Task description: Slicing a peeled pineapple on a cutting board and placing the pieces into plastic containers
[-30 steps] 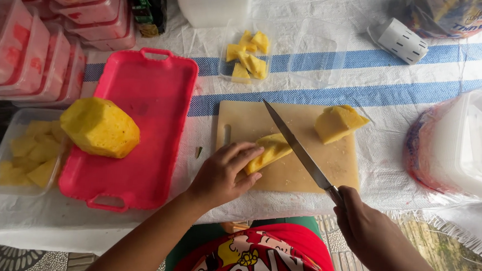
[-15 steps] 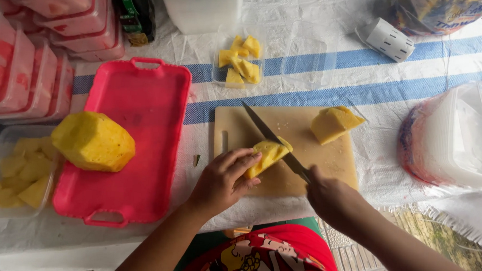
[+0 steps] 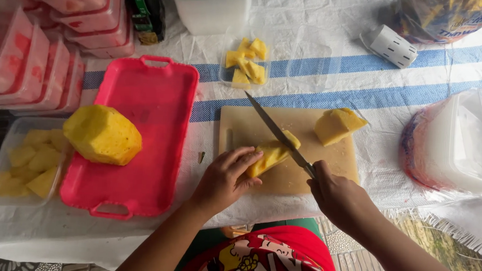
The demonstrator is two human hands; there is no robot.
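Head view: the left hand [image 3: 225,178] presses a long pineapple wedge [image 3: 270,155] flat against the wooden cutting board [image 3: 291,176], fingers held together and curled over the wedge's near end, fingertips resting on the yellow flesh. The right hand [image 3: 336,198] is wrapped closed around the handle of a kitchen knife [image 3: 277,133]; its blade runs diagonally away from that fist, crosses the wedge just beyond the left fingertips, and its tip reaches past the board's far edge.

Farther from the fingers, at the board's far right corner, sits a second pineapple chunk [image 3: 336,125]. Beyond the knife tip a clear tub [image 3: 246,64] holds cut pineapple pieces. To the outside of the left hand lies a pink tray [image 3: 149,147] carrying a peeled pineapple half [image 3: 102,134], and past it another clear tub of yellow chunks [image 3: 28,163].

The risk I judge here is the narrow gap between blade and left fingertips. The flesh looks wet, so the wedge could slide under pressure and carry the fingers towards the edge. An angled cut could also drift sideways along the fibres. The board lies on a loose striped cloth [image 3: 321,79]; it may shift if the knife pushes hard.
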